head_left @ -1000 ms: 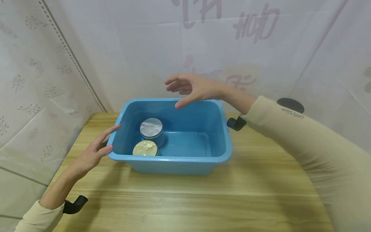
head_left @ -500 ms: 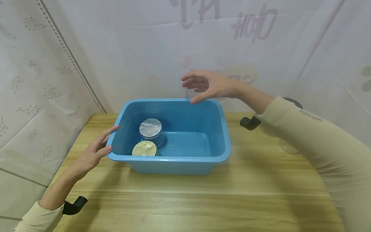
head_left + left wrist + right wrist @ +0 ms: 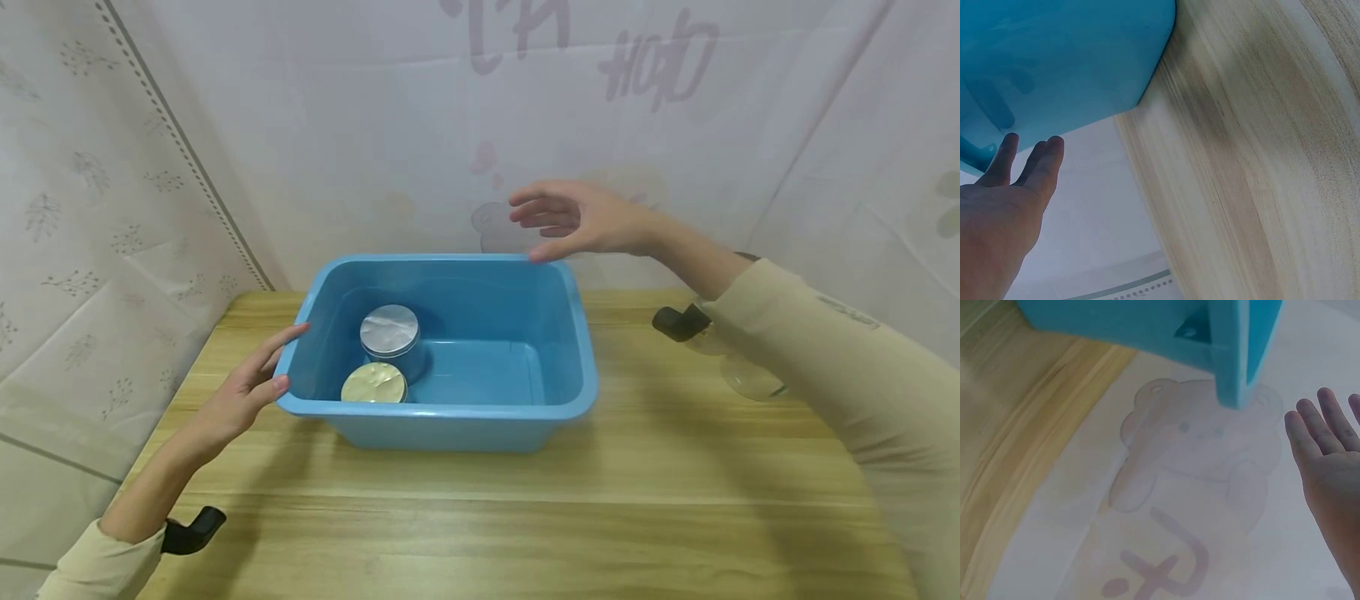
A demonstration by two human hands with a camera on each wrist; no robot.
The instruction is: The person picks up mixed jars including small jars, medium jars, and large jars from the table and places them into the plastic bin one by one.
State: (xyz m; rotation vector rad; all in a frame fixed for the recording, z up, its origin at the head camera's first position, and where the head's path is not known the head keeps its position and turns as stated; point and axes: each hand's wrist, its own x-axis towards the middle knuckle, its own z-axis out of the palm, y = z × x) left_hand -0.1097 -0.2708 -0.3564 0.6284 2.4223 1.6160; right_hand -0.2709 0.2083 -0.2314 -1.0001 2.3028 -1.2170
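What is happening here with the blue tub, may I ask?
A person sits at a wooden table with a blue plastic tub on it. The left hand rests open against the tub's left rim. The right hand hovers open above the far right corner, holding nothing. Two round tins, one silver and one gold, stand inside the tub.

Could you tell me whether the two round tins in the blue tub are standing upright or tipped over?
Upright: both tins show flat round lids facing up inside the blue tub.

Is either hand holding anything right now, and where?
Nothing is held. The left hand rests with straight fingers against the left rim of the blue tub; the right hand hovers open above its far right corner.
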